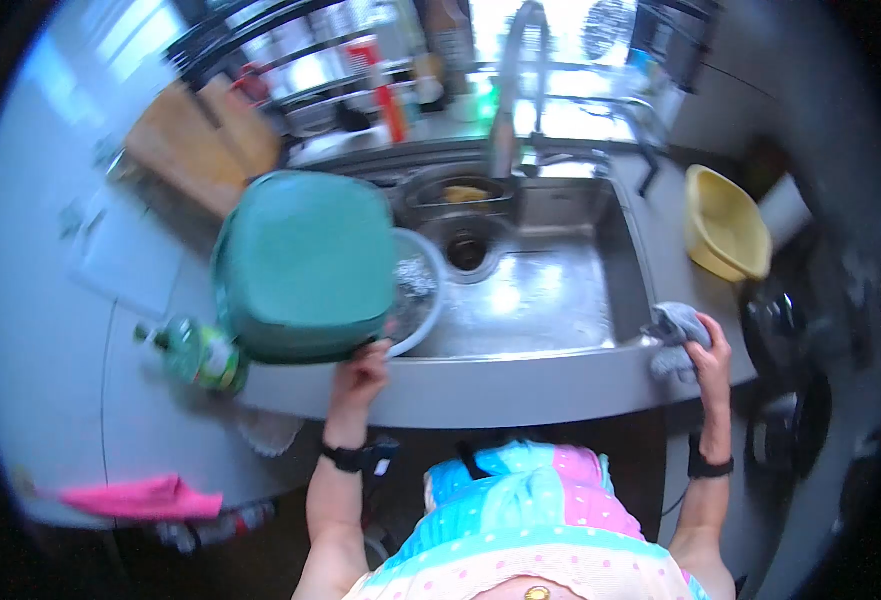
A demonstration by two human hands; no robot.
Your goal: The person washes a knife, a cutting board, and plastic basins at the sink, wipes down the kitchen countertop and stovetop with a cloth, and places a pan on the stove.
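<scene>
From the head view, here's my left grip (363,370), low and left of centre, fingers clamped on the near edge of the green tub (311,260). The tub fills the left-middle of the frame, its broad face up towards me; held by one edge, it leaves my other hand free for the cloth. Over to the lower right, my right grip (713,355) is closed around a grey cloth (676,330), bunched at the sink's front corner, probably for a compact hold.

Now the edges. The green tub overlaps the pale basin (436,300) in view; I can't tell whether they touch. The green bottle (206,358) sits just beside the tub's lower left corner, so a leftward swing looks risky. Towards the middle, the sink (561,290) offers the wider room, bounded by its right wall and the faucet (509,110) at upper centre. The yellow basin (726,225) stands upper right on the tabletop (481,390), apart from the cloth, leaving some room above my right grip.
</scene>
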